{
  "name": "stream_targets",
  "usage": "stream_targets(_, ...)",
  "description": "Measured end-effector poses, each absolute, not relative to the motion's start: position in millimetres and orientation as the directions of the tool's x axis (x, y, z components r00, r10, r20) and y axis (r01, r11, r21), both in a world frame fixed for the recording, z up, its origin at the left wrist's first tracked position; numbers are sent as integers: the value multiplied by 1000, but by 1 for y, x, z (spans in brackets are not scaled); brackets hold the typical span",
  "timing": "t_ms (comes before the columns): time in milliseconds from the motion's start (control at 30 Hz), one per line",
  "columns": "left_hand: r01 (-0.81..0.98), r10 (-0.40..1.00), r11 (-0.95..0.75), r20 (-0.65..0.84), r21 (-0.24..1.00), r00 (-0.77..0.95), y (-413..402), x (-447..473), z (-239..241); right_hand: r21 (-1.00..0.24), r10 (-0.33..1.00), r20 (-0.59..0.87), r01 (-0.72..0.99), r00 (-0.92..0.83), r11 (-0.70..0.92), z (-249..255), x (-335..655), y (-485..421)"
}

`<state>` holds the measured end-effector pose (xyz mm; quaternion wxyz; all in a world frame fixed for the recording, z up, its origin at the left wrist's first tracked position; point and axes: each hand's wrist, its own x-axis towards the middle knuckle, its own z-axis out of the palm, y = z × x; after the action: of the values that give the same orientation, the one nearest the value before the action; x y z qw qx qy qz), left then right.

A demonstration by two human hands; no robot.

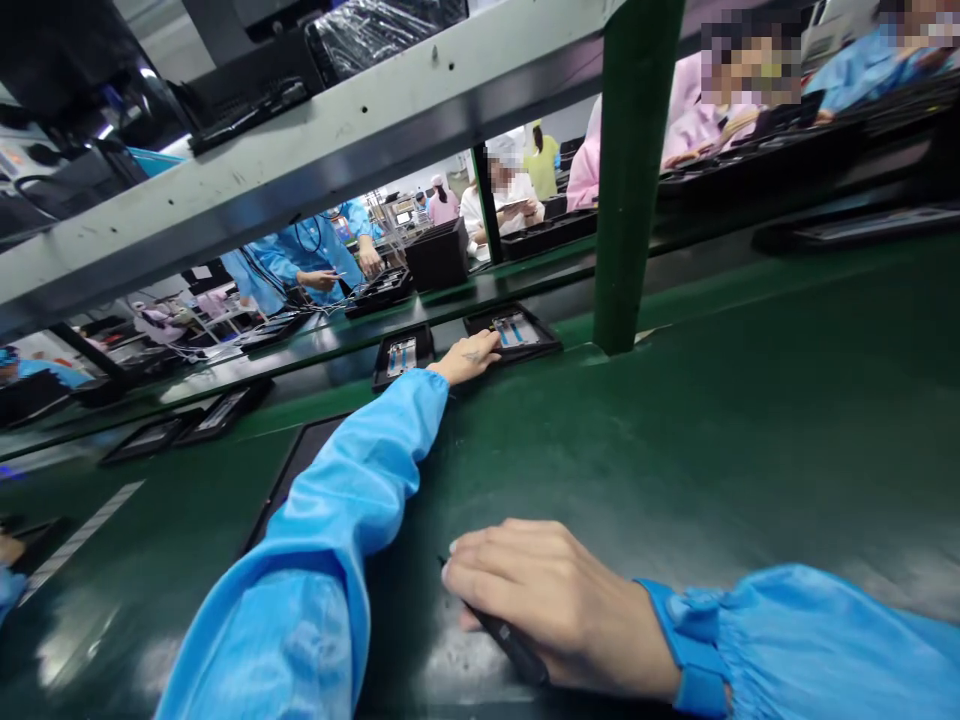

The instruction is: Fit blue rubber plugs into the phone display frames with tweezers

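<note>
Tray (pixel 550 344) at left hand (pixel 471 358) — tool (pixel 517 652) in right hand (pixel 559 600)

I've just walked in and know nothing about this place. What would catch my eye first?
The left hand, on a long bright blue sleeve, stretches across the dark green work surface to the edge of a shallow black tray holding blue parts. Nearer the camera, the right hand rests on that surface, curled around a slim dark pen-like tool. A thick green upright post stands at centre.
</note>
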<state>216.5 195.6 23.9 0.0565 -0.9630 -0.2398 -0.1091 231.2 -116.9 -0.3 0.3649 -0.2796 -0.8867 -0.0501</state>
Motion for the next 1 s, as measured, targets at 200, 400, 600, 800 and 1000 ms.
stream_targets(200,520,500,-854,278,4,820,202,169,41,-175,450,750,510,-485,842,4,234,-108)
stream_targets(400,539,540,-838,276,89,795,210,159,38,-203,421,787,455,-452,867,7,235,-101)
stream_targets(600,528,575,-818,293,230,764,205,162,17,-199,435,764,468,-477,861,7,236,-104)
stream_targets(800,624,789,-614,357,484,500,210,180,2,-201,445,761,480,-473,854,6,236,-104)
stream_targets(1000,559,926,-367,234,744,297,235,204,4,-188,436,767,485,-471,854,7,235,-103)
